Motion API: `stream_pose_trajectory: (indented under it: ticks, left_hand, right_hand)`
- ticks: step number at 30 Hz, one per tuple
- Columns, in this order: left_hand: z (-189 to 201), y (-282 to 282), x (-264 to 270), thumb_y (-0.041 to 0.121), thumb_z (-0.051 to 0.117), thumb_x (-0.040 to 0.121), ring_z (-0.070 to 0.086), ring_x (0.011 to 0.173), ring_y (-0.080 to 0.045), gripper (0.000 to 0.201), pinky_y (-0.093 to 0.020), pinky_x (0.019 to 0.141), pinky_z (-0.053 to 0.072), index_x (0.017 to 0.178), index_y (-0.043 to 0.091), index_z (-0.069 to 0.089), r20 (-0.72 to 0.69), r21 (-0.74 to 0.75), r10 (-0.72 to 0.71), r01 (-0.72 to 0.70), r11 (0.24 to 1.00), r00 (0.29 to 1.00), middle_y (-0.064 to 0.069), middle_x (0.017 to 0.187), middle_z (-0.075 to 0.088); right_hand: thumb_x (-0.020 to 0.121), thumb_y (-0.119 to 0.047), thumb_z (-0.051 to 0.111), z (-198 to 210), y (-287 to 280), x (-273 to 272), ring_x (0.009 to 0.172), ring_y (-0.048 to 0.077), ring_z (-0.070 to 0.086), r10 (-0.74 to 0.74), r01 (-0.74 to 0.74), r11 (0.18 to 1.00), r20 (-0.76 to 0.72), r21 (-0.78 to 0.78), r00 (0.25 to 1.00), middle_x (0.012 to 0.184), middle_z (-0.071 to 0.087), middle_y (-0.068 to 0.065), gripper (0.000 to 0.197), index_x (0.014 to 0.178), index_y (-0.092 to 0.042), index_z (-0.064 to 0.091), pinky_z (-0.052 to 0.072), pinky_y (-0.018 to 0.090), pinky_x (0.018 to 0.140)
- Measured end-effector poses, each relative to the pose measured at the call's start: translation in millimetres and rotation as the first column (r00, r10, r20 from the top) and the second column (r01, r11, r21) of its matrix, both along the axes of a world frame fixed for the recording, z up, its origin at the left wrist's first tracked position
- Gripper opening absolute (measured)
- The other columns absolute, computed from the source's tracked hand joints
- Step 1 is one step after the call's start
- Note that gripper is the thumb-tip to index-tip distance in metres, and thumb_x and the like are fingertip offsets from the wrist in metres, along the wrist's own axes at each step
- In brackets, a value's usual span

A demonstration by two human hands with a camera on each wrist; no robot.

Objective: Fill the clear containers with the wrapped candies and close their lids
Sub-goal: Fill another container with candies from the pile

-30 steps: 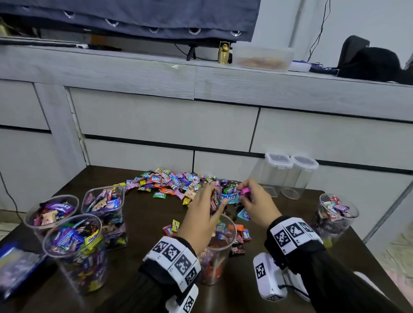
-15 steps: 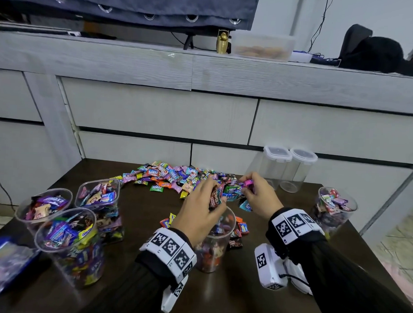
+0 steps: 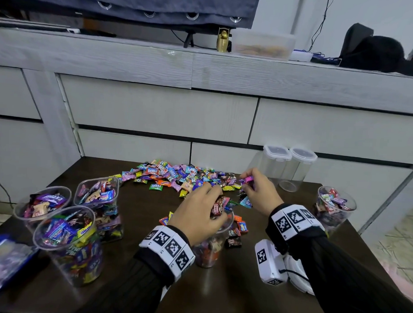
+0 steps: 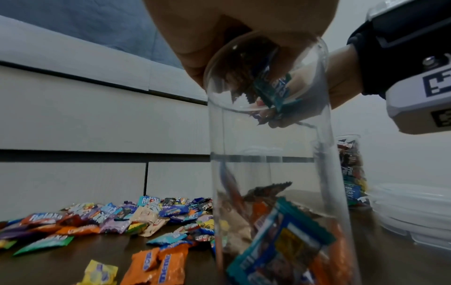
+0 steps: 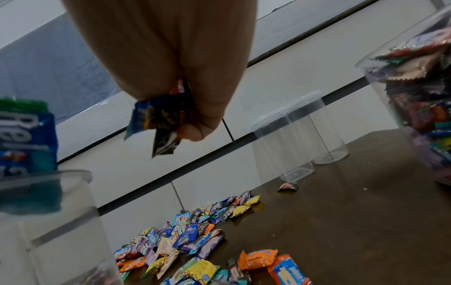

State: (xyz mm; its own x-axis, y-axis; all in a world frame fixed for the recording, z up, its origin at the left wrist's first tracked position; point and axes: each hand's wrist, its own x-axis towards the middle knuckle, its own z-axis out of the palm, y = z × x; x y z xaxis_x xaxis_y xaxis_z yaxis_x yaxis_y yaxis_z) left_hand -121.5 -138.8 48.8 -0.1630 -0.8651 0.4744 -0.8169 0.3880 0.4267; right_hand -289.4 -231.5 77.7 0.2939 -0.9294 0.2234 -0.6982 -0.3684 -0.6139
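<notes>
Candies (image 3: 176, 176): loose heap spread across far half of dark table (image 3: 219, 292), w/ a few strays near the centre container (image 3: 208, 252).

Centre container = clear cylinder, upright, no lid, approx. half filled per left wrist view. I see my left hand (image 3: 198, 214) directly over its mouth, fingers curled round a bunch of wrappers; a brown one (image 3: 218, 207) and a teal one stick out. In left wrist view the teal wrapper (image 4: 275, 90) hangs down inside the rim, not yet released.

Right hand (image 3: 258, 195) sits just right of and beyond the container, above table. Fingers closed on several candies: pink/purple one (image 3: 248, 180) pinched at top in head view, blue + dark wrappers (image 5: 158, 119) poking out under the fist in right wrist view.

Other containers:
- 3 open, heaped full, clustered at left edge: front one (image 3: 69, 245), back-left (image 3: 43, 202), squarish one (image 3: 98, 199) behind.
- 1 open, full, at right edge (image 3: 334, 207).
- 2 empty w/ white lids on, side by side at far right corner: square-lid (image 3: 274, 163), round-lid (image 3: 298, 169), touching or nearly so; can't tell which.

Misc: blue plastic bag (image 3: 5, 259) at near-left corner. White lids stacked (image 4: 412, 212) right of centre container in left wrist view. Grey cabinet (image 3: 155, 107) behind table.
</notes>
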Motion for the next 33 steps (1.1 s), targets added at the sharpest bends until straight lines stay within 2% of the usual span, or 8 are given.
stream_pose_trajectory:
  ticks: [7, 13, 16, 19, 21, 24, 27, 33]
  left_hand:
    - [7, -7, 2, 0.045, 0.051, 0.087, 0.043, 0.112, -0.02, 0.049, -0.037, 0.099, 0.031, 0.128, 0.018, 0.05, 0.292, 0.066, 0.096, -0.12, 0.991, 0.952, -0.001, 0.119, 0.051]
    - [12, -9, 4, 0.056, 0.047, 0.077, 0.036, 0.111, -0.019, 0.05, -0.038, 0.093, 0.027, 0.115, 0.025, 0.058, 0.405, 0.101, 0.091, -0.144, 0.984, 0.91, 0.002, 0.114, 0.044]
    - [11, -9, 7, 0.061, 0.044, 0.073, 0.033, 0.113, -0.015, 0.049, -0.037, 0.097, 0.027, 0.105, 0.029, 0.06, 0.324, 0.17, 0.044, -0.104, 0.98, 0.945, 0.006, 0.113, 0.039]
    - [6, -9, 10, 0.057, 0.057, 0.079, 0.03, 0.115, -0.01, 0.037, -0.031, 0.096, 0.027, 0.108, 0.033, 0.057, 0.158, 0.228, -0.006, -0.03, 0.973, 0.987, 0.011, 0.111, 0.034]
    - [2, -8, 11, 0.053, 0.065, 0.08, 0.03, 0.117, -0.007, 0.039, -0.029, 0.099, 0.03, 0.112, 0.034, 0.054, 0.0, 0.276, -0.03, 0.029, 0.961, 1.0, 0.012, 0.112, 0.033]
    - [-7, -2, 15, 0.054, 0.077, 0.071, 0.039, 0.12, -0.004, 0.062, -0.023, 0.1, 0.038, 0.118, 0.036, 0.042, -0.274, 0.336, -0.026, 0.121, 0.934, 0.961, 0.013, 0.12, 0.036]
    - [-15, 1, 19, 0.058, 0.087, 0.049, 0.049, 0.118, 0.006, 0.098, -0.012, 0.093, 0.043, 0.127, 0.044, 0.029, -0.487, 0.383, 0.007, 0.207, 0.9, 0.873, 0.017, 0.131, 0.042]
    - [-26, -1, 23, 0.054, 0.093, 0.039, 0.048, 0.123, 0.005, 0.139, -0.025, 0.106, 0.042, 0.145, 0.053, 0.004, -0.553, 0.381, 0.015, 0.236, 0.894, 0.833, 0.024, 0.126, 0.047]
  right_hand:
    - [0.094, -0.006, 0.05, 4, 0, -4, 0.086, 0.015, 0.049, -0.005, 0.005, 1.0, 0.003, 0.012, 1.0, 0.098, 0.054, 0.004, 0.018, 0.111, -0.012, 0.051, 0.037, 0.025, 0.074]
    - [0.094, -0.006, 0.051, 7, 3, -2, 0.086, 0.015, 0.05, 0.007, -0.007, 1.0, 0.026, 0.014, 1.0, 0.098, 0.053, 0.003, 0.017, 0.11, -0.013, 0.051, 0.038, 0.025, 0.074]
    - [0.094, -0.006, 0.051, 9, 3, 1, 0.079, 0.011, 0.049, 0.027, -0.026, 1.0, 0.045, -0.015, 0.999, 0.093, 0.053, 0.001, 0.016, 0.109, -0.012, 0.051, 0.037, 0.021, 0.069]
    - [0.094, -0.005, 0.051, 12, 4, 3, 0.069, 0.0, 0.044, 0.04, -0.035, 0.998, 0.07, -0.061, 0.997, 0.092, 0.051, -0.001, 0.018, 0.111, -0.011, 0.052, 0.033, 0.011, 0.057]
    - [0.094, -0.004, 0.051, 14, 5, 6, 0.069, -0.002, 0.042, 0.041, -0.032, 0.995, 0.099, -0.091, 0.994, 0.096, 0.051, 0.002, 0.019, 0.112, -0.01, 0.052, 0.032, 0.014, 0.056]
    - [0.093, -0.004, 0.051, 17, 11, 11, 0.069, -0.003, 0.041, 0.086, -0.063, 0.986, 0.149, -0.151, 0.985, 0.097, 0.052, 0.003, 0.018, 0.11, -0.011, 0.052, 0.031, 0.017, 0.063]
    - [0.093, -0.004, 0.052, 13, 26, 19, 0.077, 0.001, 0.047, 0.177, -0.14, 0.966, 0.159, -0.219, 0.971, 0.102, 0.052, 0.002, 0.018, 0.108, -0.014, 0.052, 0.035, 0.008, 0.067]
    - [0.089, 0.0, 0.05, -10, 55, 33, 0.092, 0.008, 0.048, 0.338, -0.303, 0.921, 0.119, -0.243, 0.934, 0.104, 0.047, 0.0, 0.021, 0.107, -0.011, 0.054, 0.035, 0.006, 0.079]
